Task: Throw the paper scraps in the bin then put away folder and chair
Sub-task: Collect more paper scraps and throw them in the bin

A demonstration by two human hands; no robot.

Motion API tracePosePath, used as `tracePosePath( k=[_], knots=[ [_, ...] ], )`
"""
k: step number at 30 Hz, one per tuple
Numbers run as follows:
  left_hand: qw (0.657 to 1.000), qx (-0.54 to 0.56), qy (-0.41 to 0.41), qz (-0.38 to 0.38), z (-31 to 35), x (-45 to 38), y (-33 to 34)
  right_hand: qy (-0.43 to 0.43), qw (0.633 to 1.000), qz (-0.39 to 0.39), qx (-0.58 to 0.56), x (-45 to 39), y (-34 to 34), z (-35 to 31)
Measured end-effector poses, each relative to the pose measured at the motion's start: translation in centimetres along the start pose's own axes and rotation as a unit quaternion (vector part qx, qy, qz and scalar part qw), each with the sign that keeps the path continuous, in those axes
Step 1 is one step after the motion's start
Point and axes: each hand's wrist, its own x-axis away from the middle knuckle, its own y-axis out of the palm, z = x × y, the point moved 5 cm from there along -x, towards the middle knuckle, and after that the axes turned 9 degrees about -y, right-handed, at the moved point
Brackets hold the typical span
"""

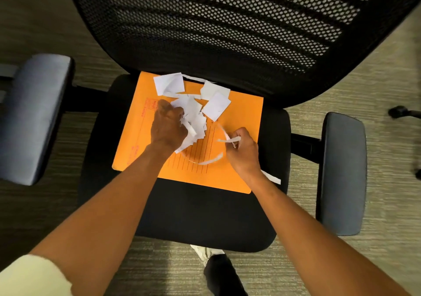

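An orange folder (237,150) lies flat on the black seat of an office chair (205,216). White paper scraps (169,84) are scattered over the folder's far half. My left hand (167,127) is shut on a bunch of scraps at the folder's middle. My right hand (241,150) pinches thin paper strips near the folder's right side. One curved strip (210,161) lies between my hands, and another strip (272,177) pokes out from under my right wrist onto the seat.
The chair's mesh backrest (227,22) rises at the far side. Grey armrests stand at the left (34,113) and right (341,170). Carpet surrounds the chair. My shoe (221,273) is below the seat's front edge. Another chair's castor (398,111) sits at far right.
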Motion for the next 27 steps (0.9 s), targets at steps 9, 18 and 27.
tracePosePath(
  k=[9, 18, 27],
  knots=[
    [0.995, 0.102, -0.021, 0.000, -5.0, 2.5, -1.6, -0.108, 0.984, 0.031, 0.139, -4.7, -0.7, -3.7],
    [0.969, 0.216, -0.120, 0.019, -8.1, 5.1, -1.9, -0.182, 0.939, -0.102, 0.272, -5.4, 4.2, -4.8],
    [0.956, 0.262, -0.127, 0.039, -10.8, 7.2, -2.9, -0.230, 0.916, -0.139, 0.297, -0.6, 8.8, -5.6]
  ],
)
